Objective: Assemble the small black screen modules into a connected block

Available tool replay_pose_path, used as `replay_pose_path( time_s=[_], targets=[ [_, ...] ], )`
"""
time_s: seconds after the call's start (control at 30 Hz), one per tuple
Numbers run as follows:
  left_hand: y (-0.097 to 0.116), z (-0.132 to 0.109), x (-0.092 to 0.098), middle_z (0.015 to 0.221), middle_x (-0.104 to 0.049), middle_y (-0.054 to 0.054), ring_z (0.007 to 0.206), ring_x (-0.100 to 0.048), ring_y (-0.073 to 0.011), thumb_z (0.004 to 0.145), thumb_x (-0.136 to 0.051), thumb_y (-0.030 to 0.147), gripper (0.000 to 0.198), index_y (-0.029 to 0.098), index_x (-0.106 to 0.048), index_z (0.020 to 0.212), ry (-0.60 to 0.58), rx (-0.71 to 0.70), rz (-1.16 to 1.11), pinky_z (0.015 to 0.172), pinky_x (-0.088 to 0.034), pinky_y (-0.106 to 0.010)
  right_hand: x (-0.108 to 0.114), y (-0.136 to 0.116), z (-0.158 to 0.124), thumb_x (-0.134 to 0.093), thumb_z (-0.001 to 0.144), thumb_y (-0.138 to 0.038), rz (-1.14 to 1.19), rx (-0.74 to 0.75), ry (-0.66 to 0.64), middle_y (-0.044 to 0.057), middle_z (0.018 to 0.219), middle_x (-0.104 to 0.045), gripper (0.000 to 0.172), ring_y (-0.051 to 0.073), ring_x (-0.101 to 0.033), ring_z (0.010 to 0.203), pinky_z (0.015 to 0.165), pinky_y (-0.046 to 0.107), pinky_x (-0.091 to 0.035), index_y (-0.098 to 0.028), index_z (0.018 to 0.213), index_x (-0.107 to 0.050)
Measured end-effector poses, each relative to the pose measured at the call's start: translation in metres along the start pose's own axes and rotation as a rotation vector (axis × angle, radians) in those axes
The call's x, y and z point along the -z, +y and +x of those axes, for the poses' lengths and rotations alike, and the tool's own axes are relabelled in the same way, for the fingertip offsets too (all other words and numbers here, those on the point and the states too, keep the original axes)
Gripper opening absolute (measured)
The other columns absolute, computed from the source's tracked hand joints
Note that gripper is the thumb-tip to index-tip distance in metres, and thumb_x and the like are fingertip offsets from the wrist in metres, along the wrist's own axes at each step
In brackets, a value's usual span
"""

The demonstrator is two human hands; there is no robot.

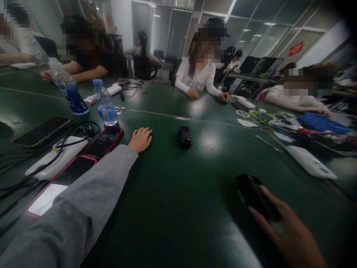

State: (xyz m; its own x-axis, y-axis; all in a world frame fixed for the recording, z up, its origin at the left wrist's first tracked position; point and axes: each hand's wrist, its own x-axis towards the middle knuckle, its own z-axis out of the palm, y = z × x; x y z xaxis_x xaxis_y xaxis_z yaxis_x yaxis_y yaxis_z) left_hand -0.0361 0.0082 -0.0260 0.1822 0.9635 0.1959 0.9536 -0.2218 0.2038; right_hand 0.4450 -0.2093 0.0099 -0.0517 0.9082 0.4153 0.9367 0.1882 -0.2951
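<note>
My left hand (141, 139) lies flat on the green table (173, 193), fingers spread, holding nothing. Just left of it is a dark phone with a red edge (104, 142). A small black device (185, 137) with a screen and buttons rests on the table to the right of my left hand. At the lower right, my right hand (290, 230) grips a black box-like object (258, 195) between thumb and fingers, slightly blurred.
Two bottles (107, 108) (71, 93), a black phone (44, 131), a white power bank (57, 158) and cables are at the left. Tangled wires (264, 117), a wrench (268, 143) and a white device (311, 162) lie at the right. People sit across the table.
</note>
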Motion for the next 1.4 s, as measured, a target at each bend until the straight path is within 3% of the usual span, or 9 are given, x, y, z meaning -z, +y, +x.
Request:
replay_pose_path(
  time_s=[0.2, 0.27, 0.37, 0.53, 0.73, 0.93, 1.13, 1.23, 1.4],
  targets=[
    [0.007, -0.002, 0.003, 0.153, -0.044, -0.008, 0.141, -0.037, -0.0307, 0.101, -0.032, 0.036, 0.048, 0.018, -0.047, 0.143, 0.031, 0.008, 0.032, 0.117, -0.029, -0.052, -0.068, -0.141, 0.052, -0.041, 0.095, -0.069, 0.019, 0.374, -0.172, 0.014, 0.104, -0.062, 0.077, 0.026, -0.062, 0.085, 0.070, 0.041, -0.056, -0.017, 0.151, -0.032],
    [0.008, -0.002, 0.003, 0.153, -0.044, -0.008, 0.141, -0.037, -0.0301, 0.101, -0.033, 0.035, 0.047, 0.018, -0.047, 0.143, 0.034, 0.014, 0.034, 0.117, -0.029, -0.051, -0.088, -0.173, 0.080, -0.040, 0.095, -0.069, -0.027, 0.439, -0.232, 0.015, 0.109, -0.062, 0.079, 0.027, -0.061, 0.089, 0.074, 0.042, -0.055, -0.015, 0.152, -0.031],
    [0.008, -0.001, 0.002, 0.153, -0.044, -0.007, 0.141, -0.038, -0.0292, 0.100, -0.035, 0.035, 0.046, 0.022, -0.048, 0.142, 0.038, 0.029, 0.038, 0.117, -0.029, -0.052, -0.115, -0.199, 0.120, -0.044, 0.096, -0.065, -0.089, 0.460, -0.268, 0.014, 0.112, -0.062, 0.078, 0.027, -0.059, 0.093, 0.077, 0.040, -0.052, -0.014, 0.154, -0.028],
    [0.007, 0.000, -0.001, 0.153, -0.044, -0.007, 0.141, -0.037, -0.0292, 0.100, -0.035, 0.035, 0.046, 0.022, -0.048, 0.142, 0.051, 0.019, 0.036, 0.117, -0.030, -0.052, -0.140, -0.204, 0.147, -0.029, 0.100, -0.065, -0.140, 0.388, -0.195, 0.016, 0.108, -0.064, 0.079, 0.027, -0.058, 0.093, 0.077, 0.038, -0.047, -0.008, 0.154, -0.027],
    [0.003, 0.001, -0.004, 0.152, -0.045, -0.008, 0.141, -0.037, -0.0297, 0.100, -0.033, 0.038, 0.048, 0.021, -0.047, 0.142, 0.047, 0.007, 0.035, 0.117, -0.029, -0.052, -0.139, -0.186, 0.148, -0.025, 0.100, -0.064, -0.044, 0.322, -0.083, 0.015, 0.104, -0.063, 0.074, 0.028, -0.057, 0.090, 0.076, 0.039, -0.047, -0.012, 0.152, -0.031],
    [0.003, 0.002, -0.002, 0.153, -0.043, -0.007, 0.142, -0.036, -0.0294, 0.101, -0.033, 0.039, 0.047, 0.023, -0.046, 0.143, 0.030, 0.010, 0.021, 0.117, -0.029, -0.053, -0.135, -0.180, 0.153, -0.043, 0.100, -0.054, 0.045, 0.398, 0.067, 0.015, 0.132, -0.046, 0.053, 0.033, -0.045, 0.119, 0.094, 0.048, -0.046, -0.025, 0.145, -0.042],
    [0.005, 0.001, 0.000, 0.153, -0.043, -0.007, 0.141, -0.037, -0.0289, 0.101, -0.034, 0.037, 0.045, 0.022, -0.047, 0.142, 0.028, 0.011, 0.032, 0.117, -0.028, -0.052, -0.141, -0.181, 0.151, -0.050, 0.098, -0.038, 0.113, 0.502, -0.011, 0.016, 0.144, -0.042, 0.046, 0.031, -0.032, 0.139, 0.113, 0.049, -0.035, -0.015, 0.137, -0.046],
    [0.005, 0.001, 0.000, 0.153, -0.044, -0.008, 0.141, -0.037, -0.0289, 0.101, -0.033, 0.037, 0.046, 0.020, -0.047, 0.142, 0.036, -0.001, 0.033, 0.117, -0.029, -0.052, -0.142, -0.182, 0.152, -0.046, 0.099, -0.032, 0.124, 0.550, -0.050, 0.018, 0.146, -0.041, 0.045, 0.030, -0.037, 0.138, 0.113, 0.049, -0.036, -0.011, 0.139, -0.043],
    [0.004, 0.001, 0.000, 0.153, -0.044, -0.008, 0.141, -0.037, -0.0289, 0.101, -0.034, 0.038, 0.046, 0.022, -0.047, 0.142, 0.038, 0.000, 0.029, 0.117, -0.030, -0.052, -0.143, -0.187, 0.155, -0.047, 0.100, -0.033, 0.043, 0.500, -0.048, 0.020, 0.141, -0.046, 0.045, 0.032, -0.044, 0.130, 0.107, 0.050, -0.039, -0.010, 0.138, -0.047]
  ],
)
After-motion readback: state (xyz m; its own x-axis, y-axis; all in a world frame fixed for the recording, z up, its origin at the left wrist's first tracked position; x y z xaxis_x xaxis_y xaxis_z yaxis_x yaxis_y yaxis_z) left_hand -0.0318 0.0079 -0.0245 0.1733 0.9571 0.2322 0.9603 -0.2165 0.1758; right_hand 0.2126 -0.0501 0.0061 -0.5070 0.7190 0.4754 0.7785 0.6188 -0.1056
